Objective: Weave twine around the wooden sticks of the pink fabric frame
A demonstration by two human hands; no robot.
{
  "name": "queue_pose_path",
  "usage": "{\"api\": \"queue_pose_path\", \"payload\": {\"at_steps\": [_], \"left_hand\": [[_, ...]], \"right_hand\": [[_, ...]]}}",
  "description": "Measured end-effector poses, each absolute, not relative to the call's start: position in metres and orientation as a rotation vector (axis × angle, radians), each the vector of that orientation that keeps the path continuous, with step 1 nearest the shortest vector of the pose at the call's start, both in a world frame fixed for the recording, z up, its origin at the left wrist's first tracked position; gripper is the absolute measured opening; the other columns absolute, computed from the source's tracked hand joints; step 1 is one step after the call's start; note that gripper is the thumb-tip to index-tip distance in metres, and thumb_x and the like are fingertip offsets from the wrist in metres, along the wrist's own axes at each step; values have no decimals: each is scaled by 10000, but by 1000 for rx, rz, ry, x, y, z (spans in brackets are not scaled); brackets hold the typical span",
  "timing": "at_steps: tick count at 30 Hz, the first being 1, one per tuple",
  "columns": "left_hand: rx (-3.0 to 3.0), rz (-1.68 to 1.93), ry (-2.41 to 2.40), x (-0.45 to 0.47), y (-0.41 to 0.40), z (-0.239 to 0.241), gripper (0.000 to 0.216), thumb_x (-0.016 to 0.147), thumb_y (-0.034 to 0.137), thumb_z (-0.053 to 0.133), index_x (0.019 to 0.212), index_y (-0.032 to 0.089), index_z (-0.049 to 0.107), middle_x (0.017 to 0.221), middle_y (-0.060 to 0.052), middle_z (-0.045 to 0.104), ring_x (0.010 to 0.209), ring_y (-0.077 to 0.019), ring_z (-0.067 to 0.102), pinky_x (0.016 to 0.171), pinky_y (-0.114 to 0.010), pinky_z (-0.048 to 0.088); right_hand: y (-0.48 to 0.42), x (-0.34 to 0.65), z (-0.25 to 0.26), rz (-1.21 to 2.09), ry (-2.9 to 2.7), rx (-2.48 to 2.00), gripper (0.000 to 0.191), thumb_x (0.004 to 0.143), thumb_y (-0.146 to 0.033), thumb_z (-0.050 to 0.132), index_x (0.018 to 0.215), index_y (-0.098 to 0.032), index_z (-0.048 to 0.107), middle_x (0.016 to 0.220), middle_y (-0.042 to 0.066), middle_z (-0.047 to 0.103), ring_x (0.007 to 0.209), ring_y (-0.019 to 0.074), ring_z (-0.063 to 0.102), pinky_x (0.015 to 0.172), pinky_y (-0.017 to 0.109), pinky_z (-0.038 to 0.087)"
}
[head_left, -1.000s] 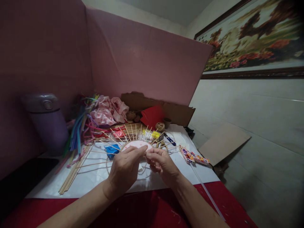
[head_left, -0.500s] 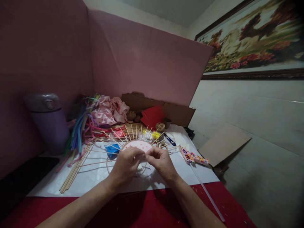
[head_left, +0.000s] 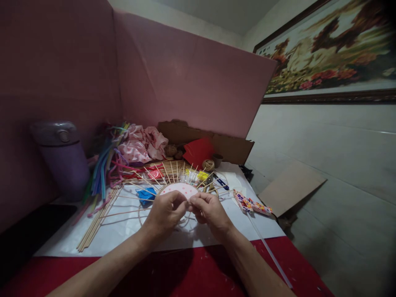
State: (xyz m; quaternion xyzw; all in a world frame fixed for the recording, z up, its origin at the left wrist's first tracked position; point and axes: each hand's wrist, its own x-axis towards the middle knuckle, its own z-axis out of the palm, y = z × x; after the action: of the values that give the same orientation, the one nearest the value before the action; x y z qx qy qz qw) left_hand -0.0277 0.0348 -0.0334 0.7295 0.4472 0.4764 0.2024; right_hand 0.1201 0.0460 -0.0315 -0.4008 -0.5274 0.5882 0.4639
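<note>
Nearest to us, the left hand [head_left: 163, 215] and the right hand [head_left: 213, 212] met tip to tip over the table [head_left: 173, 274], each drawn into a tight pinch, though whether anything sat between the tips we could not tell. Just beyond the fingers showed the dotted disc [head_left: 179, 188], its near edge hidden, and there, we judged, lay the danger: a hard tug could shift it, or a straying wrist could snag the radiating sticks [head_left: 168, 175] and bend one. So fine a pinch, in such dim light, could slip too. Then the tally, working outward: two hands; one clear rod [head_left: 269, 250] beside the right forearm [head_left: 253, 260]; one bunch of loose sticks [head_left: 93, 229], too crowded to count; one dotted disc, its sticks likewise uncounted; one blue packet [head_left: 146, 196]; one lidded bottle [head_left: 68, 165]; one yellow packet [head_left: 203, 176]; one roll of twine [head_left: 208, 166]; one cup [head_left: 218, 159]; one red sheet [head_left: 198, 151]; and, high on the wall [head_left: 355, 136], one framed picture [head_left: 328, 53]!
</note>
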Motion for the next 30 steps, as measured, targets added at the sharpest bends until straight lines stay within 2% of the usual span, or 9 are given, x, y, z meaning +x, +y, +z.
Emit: {"api": "queue_pose_path", "payload": {"at_steps": [5, 12, 20, 25, 30], "left_hand": [[1989, 1348, 1182, -27, 34, -32, 151, 778, 187, 541, 665, 154, 635, 589, -12, 628, 491, -95, 524, 459, -212, 409], [2053, 1406, 1092, -30, 33, -32, 148, 789, 155, 541, 686, 162, 646, 602, -5, 638, 499, -93, 537, 458, -204, 416], [1987, 1408, 1099, -30, 34, -32, 135, 790, 209, 581, 698, 165, 669, 604, -17, 667, 500, -104, 557, 466, -213, 429], [2004, 1385, 1199, -32, 35, -31, 169, 779, 217, 585, 639, 163, 660, 534, -2, 628, 444, -87, 504, 418, -196, 386], [1906, 1344, 1162, -31, 36, -30, 158, 776, 215, 569, 651, 155, 644, 566, -13, 627, 462, -94, 518, 433, -205, 417]], "right_hand": [[44, 121, -28, 1489, -1348, -972, 261, 685, -358, 658, 568, -140, 578, 436, -74, 396, 373, 33, 243, 356, 188, 151], [44, 123, -27, 1512, -1333, -952, 249, 645, -368, 717, 611, -141, 622, 442, -74, 418, 385, 34, 253, 366, 195, 146], [43, 121, -27, 1388, -1342, -949, 182, 645, -302, 711, 651, -144, 622, 468, -61, 494, 392, 36, 299, 355, 176, 187], [44, 121, -30, 1335, -1365, -938, 190, 662, -316, 687, 630, -144, 614, 521, -25, 566, 406, 42, 336, 356, 173, 212], [45, 121, -31, 1352, -1349, -967, 215, 653, -340, 697, 647, -144, 611, 550, -11, 599, 406, 40, 342, 354, 169, 214]]}}
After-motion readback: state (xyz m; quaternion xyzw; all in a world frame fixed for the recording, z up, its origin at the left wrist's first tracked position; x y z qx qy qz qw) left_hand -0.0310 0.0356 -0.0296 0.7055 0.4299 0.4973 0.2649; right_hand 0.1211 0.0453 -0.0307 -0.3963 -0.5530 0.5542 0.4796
